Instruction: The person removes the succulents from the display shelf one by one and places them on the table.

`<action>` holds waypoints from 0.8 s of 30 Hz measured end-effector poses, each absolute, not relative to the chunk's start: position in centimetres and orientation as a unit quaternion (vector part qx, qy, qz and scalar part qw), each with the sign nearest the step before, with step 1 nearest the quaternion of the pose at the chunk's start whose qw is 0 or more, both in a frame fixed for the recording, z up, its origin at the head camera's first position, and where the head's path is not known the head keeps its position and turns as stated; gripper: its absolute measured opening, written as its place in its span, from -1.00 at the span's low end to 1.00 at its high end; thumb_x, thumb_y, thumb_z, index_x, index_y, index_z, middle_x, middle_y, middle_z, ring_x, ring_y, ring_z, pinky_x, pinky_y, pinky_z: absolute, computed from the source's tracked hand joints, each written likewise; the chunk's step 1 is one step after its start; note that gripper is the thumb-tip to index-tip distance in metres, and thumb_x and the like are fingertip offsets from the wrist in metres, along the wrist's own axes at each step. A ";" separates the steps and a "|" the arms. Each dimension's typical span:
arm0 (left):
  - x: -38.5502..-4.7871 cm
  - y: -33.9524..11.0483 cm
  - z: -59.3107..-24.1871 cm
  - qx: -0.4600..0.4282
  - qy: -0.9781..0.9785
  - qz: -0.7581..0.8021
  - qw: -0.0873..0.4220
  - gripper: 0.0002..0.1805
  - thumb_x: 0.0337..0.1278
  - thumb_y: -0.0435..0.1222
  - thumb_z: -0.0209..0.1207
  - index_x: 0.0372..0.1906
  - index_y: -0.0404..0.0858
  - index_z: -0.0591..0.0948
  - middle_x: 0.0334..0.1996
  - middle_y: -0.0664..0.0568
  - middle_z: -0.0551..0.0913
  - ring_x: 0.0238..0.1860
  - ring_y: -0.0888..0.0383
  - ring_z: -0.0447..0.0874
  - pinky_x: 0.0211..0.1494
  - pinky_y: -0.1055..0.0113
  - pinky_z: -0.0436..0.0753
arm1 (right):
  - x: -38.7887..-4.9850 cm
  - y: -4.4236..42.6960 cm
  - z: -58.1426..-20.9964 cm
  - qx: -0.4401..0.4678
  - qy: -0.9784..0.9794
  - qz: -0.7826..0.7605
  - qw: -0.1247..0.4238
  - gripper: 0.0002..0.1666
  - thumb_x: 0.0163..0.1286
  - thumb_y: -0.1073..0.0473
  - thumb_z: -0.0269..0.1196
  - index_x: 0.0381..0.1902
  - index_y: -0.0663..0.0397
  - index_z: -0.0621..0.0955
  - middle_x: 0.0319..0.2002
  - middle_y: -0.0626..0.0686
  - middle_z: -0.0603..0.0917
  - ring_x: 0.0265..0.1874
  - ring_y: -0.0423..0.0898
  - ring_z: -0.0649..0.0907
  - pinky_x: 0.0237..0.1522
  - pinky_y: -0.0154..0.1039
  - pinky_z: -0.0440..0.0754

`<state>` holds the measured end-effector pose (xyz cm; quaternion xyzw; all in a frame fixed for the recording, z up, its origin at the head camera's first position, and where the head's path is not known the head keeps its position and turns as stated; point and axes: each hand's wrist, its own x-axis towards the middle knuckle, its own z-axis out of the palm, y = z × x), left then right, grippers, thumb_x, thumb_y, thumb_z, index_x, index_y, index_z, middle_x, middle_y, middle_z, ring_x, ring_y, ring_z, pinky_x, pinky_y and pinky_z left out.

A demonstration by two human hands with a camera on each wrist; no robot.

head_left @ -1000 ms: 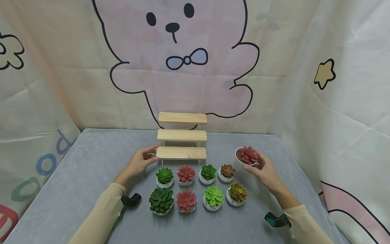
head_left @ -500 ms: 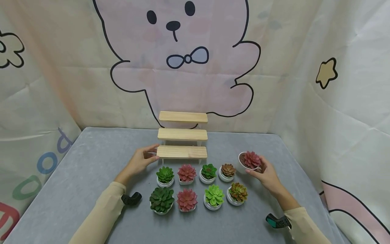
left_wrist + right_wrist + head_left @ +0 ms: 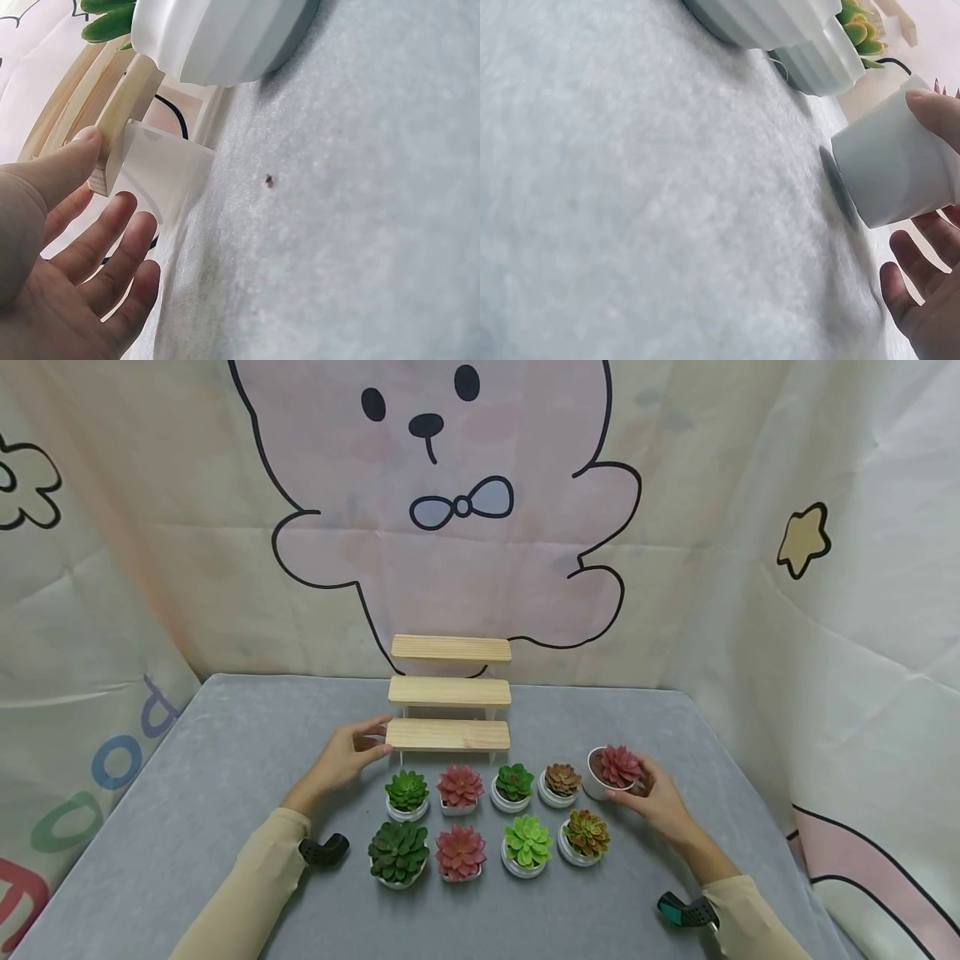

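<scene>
My left hand [image 3: 347, 762] pinches the left end of the bottom board of a three-step wooden shelf [image 3: 447, 736]. In the left wrist view, the thumb lies on the end of that board [image 3: 124, 112] and the other fingers are spread. At the right, my right hand [image 3: 660, 797] grips a white pot [image 3: 597, 778] with a red succulent [image 3: 619, 766], thumb on one side and fingers on the other. The right wrist view puts this smooth pot [image 3: 892, 161] very close to the cloth, a shadow beside its base; whether it touches is hard to tell.
Several potted succulents stand in two rows before the shelf, among them a dark green one [image 3: 398, 853], a bright green one [image 3: 527, 842] and a brown one [image 3: 562, 781]. Grey cloth [image 3: 300, 910] covers the table. A printed curtain [image 3: 450, 560] hangs behind.
My right hand has moved slightly right, then lowered the potted red succulent toward the table. The left hand keeps its place at the shelf.
</scene>
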<state>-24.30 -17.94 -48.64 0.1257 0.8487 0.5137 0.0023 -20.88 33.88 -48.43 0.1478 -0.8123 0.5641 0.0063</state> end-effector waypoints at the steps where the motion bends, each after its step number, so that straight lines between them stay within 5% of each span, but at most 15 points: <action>1: -24.3 -17.9 -48.6 0.127 0.849 0.513 0.003 -0.36 0.34 -0.27 0.28 0.45 -0.35 0.40 0.18 -0.38 0.61 0.09 -0.26 0.69 0.06 0.07 0.74 | -20.8 33.9 -48.4 0.147 -0.815 0.560 0.004 -0.24 0.28 0.46 0.35 0.35 0.50 0.28 0.02 -0.46 0.61 -0.05 -0.49 0.64 -0.09 -0.53 0.66; 14: -24.3 -17.9 -48.7 0.122 0.846 0.519 0.003 -0.37 0.36 -0.35 0.24 0.45 -0.41 0.36 0.19 -0.45 0.58 0.10 -0.33 0.66 0.09 -0.10 0.70 | -20.7 34.6 -49.1 0.150 -0.824 0.546 0.005 -0.25 0.27 0.44 0.36 0.34 0.51 0.30 0.00 -0.46 0.60 -0.05 -0.50 0.64 -0.08 -0.54 0.65; 24: -24.1 -17.9 -48.4 0.133 0.840 0.527 0.002 -0.36 0.34 -0.29 0.27 0.45 -0.38 0.39 0.16 -0.41 0.61 0.08 -0.28 0.69 0.08 -0.04 0.72 | -20.7 34.7 -49.3 0.158 -0.824 0.544 0.003 -0.24 0.27 0.45 0.36 0.35 0.51 0.30 0.00 -0.47 0.59 -0.05 -0.49 0.63 -0.06 -0.54 0.64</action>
